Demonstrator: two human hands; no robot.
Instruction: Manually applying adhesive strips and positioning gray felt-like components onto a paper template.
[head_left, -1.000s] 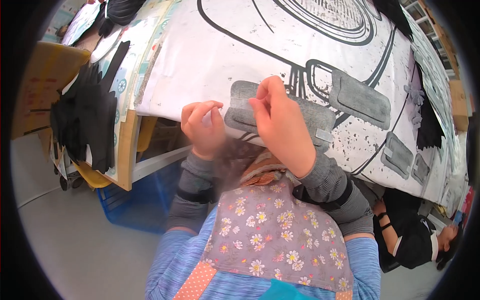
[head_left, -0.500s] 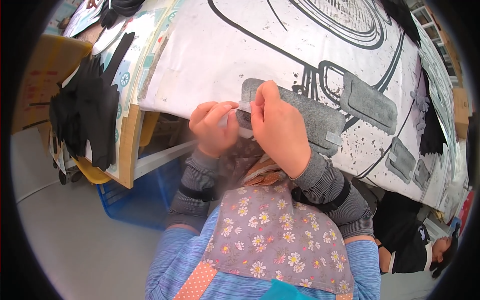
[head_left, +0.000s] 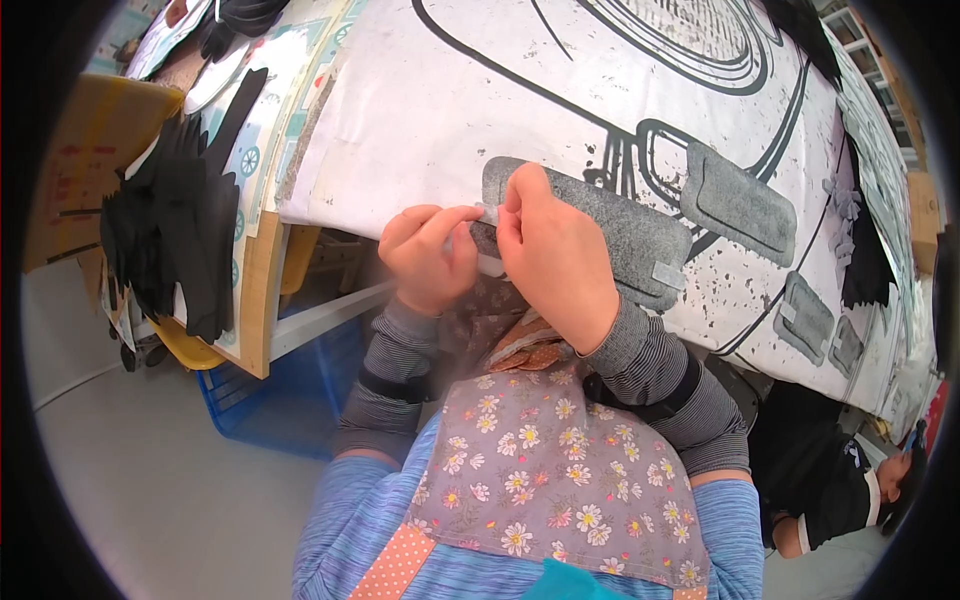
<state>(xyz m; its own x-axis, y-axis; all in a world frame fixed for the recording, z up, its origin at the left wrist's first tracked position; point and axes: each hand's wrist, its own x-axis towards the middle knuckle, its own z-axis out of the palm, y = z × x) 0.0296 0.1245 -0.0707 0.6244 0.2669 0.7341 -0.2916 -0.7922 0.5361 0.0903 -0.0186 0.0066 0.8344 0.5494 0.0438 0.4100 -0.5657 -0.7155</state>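
Observation:
A long grey felt piece (head_left: 632,238) lies near the front edge of the white-covered table, partly hidden by my right hand (head_left: 562,262). At its left end a small pale translucent tab (head_left: 488,213) sits between my two hands. My left hand (head_left: 430,258) pinches the tab's left side, while the bent fingers and thumb of my right hand close on its right side. A similar pale tab (head_left: 667,275) is on the felt's lower right corner. Beyond it rests a second grey felt piece (head_left: 740,205) with a stitched-looking outline.
Smaller grey felt pieces (head_left: 803,318) lie along the table's right side. A stack of black cut fabric pieces (head_left: 180,220) hangs over the table (head_left: 258,300) at left. Below it stands a blue plastic basket (head_left: 265,405). Another person (head_left: 825,480) is at the lower right.
Both hands stay at the felt's left end with only slight finger shifts. At the lower right, the other person's head and arm have moved.

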